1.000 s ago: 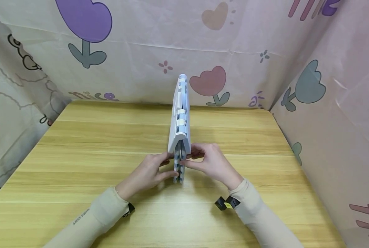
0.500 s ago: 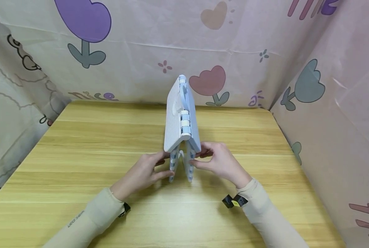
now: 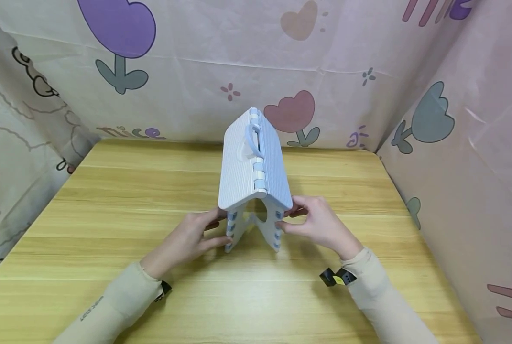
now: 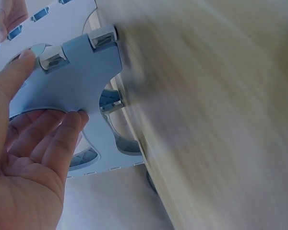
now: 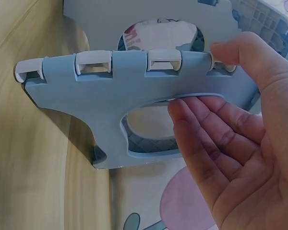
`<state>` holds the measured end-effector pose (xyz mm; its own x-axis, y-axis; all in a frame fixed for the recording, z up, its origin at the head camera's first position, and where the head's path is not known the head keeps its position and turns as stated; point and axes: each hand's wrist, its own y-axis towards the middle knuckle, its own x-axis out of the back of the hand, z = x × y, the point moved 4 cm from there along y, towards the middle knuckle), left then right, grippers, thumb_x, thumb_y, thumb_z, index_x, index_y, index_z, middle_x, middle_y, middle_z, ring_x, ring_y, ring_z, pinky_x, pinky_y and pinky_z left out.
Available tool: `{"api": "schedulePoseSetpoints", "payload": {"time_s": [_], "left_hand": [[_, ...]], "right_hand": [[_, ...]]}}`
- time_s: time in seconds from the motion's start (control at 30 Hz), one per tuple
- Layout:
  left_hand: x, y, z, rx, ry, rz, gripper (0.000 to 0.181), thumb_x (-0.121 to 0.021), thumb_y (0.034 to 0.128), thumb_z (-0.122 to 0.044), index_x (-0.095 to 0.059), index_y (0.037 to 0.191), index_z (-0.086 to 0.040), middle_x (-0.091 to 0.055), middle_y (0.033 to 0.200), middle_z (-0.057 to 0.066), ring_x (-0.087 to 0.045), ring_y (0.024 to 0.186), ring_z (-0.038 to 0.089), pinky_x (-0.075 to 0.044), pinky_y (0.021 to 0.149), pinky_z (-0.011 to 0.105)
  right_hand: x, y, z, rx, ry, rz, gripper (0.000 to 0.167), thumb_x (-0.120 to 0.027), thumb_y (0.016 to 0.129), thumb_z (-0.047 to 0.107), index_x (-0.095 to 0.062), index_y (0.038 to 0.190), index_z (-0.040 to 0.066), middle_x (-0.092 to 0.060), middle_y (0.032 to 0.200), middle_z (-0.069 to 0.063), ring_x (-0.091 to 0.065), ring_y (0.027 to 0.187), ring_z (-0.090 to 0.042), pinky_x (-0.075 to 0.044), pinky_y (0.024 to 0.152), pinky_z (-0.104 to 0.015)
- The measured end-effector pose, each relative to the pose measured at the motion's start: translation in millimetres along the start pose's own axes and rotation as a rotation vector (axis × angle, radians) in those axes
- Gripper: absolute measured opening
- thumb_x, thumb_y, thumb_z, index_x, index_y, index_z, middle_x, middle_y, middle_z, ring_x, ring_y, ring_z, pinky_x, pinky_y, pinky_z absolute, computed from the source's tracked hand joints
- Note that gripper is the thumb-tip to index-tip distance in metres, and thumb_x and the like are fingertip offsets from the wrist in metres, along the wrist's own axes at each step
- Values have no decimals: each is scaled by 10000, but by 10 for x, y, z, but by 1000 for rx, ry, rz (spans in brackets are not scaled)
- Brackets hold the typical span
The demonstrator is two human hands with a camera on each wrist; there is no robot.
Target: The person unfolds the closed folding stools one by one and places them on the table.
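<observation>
A pale blue and white plastic folding stool (image 3: 240, 174) stands partly unfolded on the table, its hinged top peaked like a roof. A blue carry handle (image 3: 251, 143) sits on the ridge. My left hand (image 3: 189, 239) grips the left leg panel (image 4: 69, 86), thumb on its hinged edge and fingers at an oval cutout. On the opposite side, my right hand (image 3: 320, 224) holds the right leg panel (image 5: 101, 100) the same way, thumb on the edge, fingertips at the cutout (image 5: 151, 124). In the head view, the roof-like top partly hides the fingers of both hands.
The wooden table (image 3: 109, 200) spreads out around the stool. Patterned cloth (image 3: 204, 86) hangs behind it and on both sides. A small black device (image 3: 337, 277) is strapped at the right wrist, and another (image 3: 163, 290) at the left.
The stool's two leg panels have spread from nearly together to clearly apart. Its top has widened from a narrow fold. The left hand has moved left, the right hand right, both keeping their grip.
</observation>
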<state>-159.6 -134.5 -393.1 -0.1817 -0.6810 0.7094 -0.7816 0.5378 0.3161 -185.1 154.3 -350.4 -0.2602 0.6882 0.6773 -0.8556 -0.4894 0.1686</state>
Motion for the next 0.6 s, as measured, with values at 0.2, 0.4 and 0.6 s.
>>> {"api": "schedulePoseSetpoints", "payload": {"time_s": [0.2, 0.4, 0.6], "left_hand": [[19, -15, 11, 2, 5, -2, 631, -886, 889, -136, -604, 1443, -29, -728, 1377, 194, -737, 1239, 359, -645, 955, 382], [16, -41, 25, -12, 3, -24, 575, -891, 878, -118, -633, 1378, 0, -747, 1335, 189, -756, 1198, 361, -653, 935, 385], [83, -65, 15, -8, 33, -23, 602, -874, 907, -133, -602, 1430, -11, -722, 1386, 177, -727, 1247, 371, -655, 950, 453]], "right_hand": [[38, -22, -22, 8, -21, -8, 352, -872, 882, 178, -758, 1204, 96, -825, 1084, -16, -788, 975, -185, -659, 945, -450], [6, -6, -27, 31, -23, -11, 330, -872, 886, 205, -754, 1178, 106, -821, 1076, -3, -796, 979, -212, -661, 932, -419], [95, -56, -30, -7, -39, -4, 312, -857, 909, 252, -750, 1180, 139, -800, 1120, -2, -763, 1045, -210, -639, 974, -448]]}}
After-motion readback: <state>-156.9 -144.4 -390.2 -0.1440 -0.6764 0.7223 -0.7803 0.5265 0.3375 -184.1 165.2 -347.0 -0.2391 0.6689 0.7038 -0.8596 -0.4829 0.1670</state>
